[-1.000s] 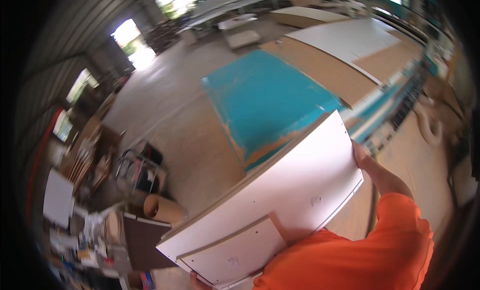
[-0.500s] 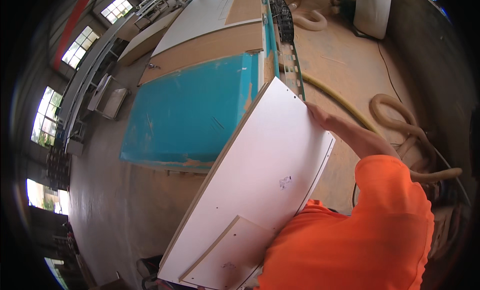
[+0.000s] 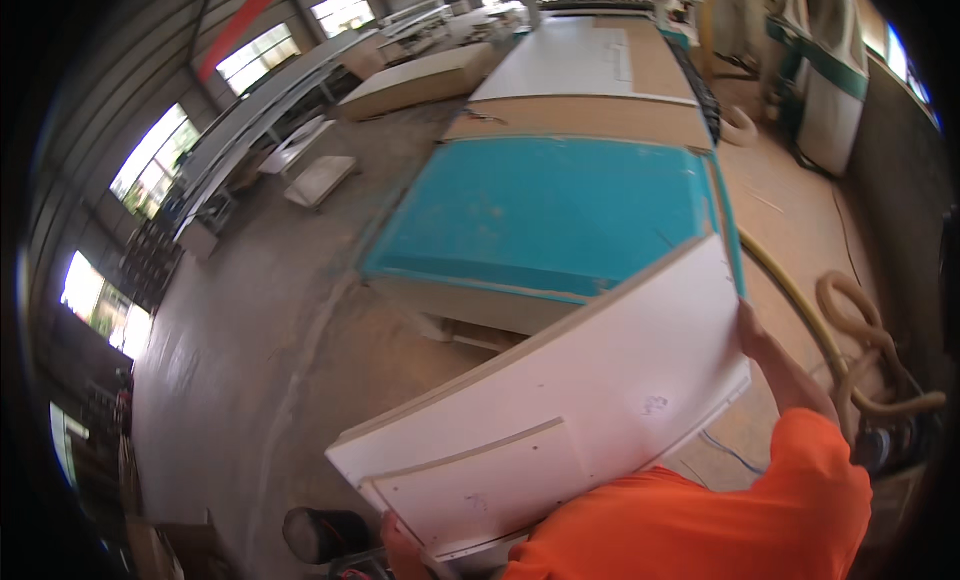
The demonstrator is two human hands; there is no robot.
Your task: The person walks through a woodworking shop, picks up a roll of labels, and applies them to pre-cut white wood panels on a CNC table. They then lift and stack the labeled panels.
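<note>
In front of my body I carry a stack of long white boards (image 3: 610,350), tilted up to the right. A smaller white board (image 3: 470,480) with small holes lies on top of it at the left end. My right hand (image 3: 752,335) grips the right edge of the stack, its fingertips partly out of sight behind the edge. My left hand (image 3: 400,542) holds the lower left corner, mostly hidden beneath the boards. Beyond the stack is a blue machine table (image 3: 540,215), close to its upper edge.
Brown and white sheets (image 3: 590,75) lie farther along the machine. A yellow hose (image 3: 795,290) and a coiled tan hose (image 3: 850,330) run along the floor at right. At left stand a low trolley (image 3: 320,180) and a dark round container (image 3: 325,535).
The stack has swung to a flatter slant, and its right end has moved right. My left hand has come into view. The whole view has shifted, showing more of the machine's far end.
</note>
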